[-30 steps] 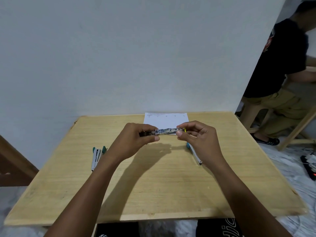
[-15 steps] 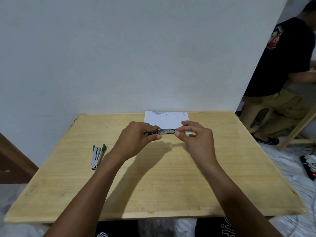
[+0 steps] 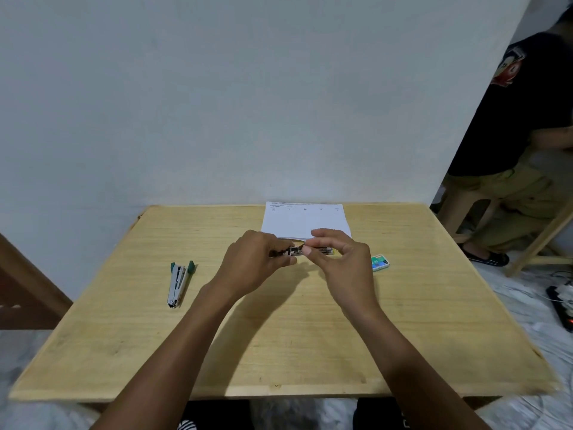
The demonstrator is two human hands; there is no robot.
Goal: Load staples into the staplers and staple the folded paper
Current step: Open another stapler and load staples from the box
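I hold a small metal stapler (image 3: 297, 251) with a yellow end above the middle of the wooden table (image 3: 279, 336). My left hand (image 3: 254, 262) grips its left end. My right hand (image 3: 344, 259) pinches it from the right, thumb pressed on its middle. Most of the stapler is hidden by my fingers. Behind my hands lies the folded white paper (image 3: 305, 221) at the table's far edge. A green-and-white staple box (image 3: 379, 262) sits just right of my right hand. A second stapler (image 3: 179, 282), green and silver, lies hinged apart at the left.
A white wall stands right behind the table. A person in a black shirt (image 3: 521, 119) stands at the far right beside wooden furniture legs (image 3: 539, 243). A power strip with cables (image 3: 561, 301) lies on the floor to the right.
My hands have dropped lower and moved closer together over the stapler. My right thumb slid left along it. The staple box, hidden before, now shows at the right.
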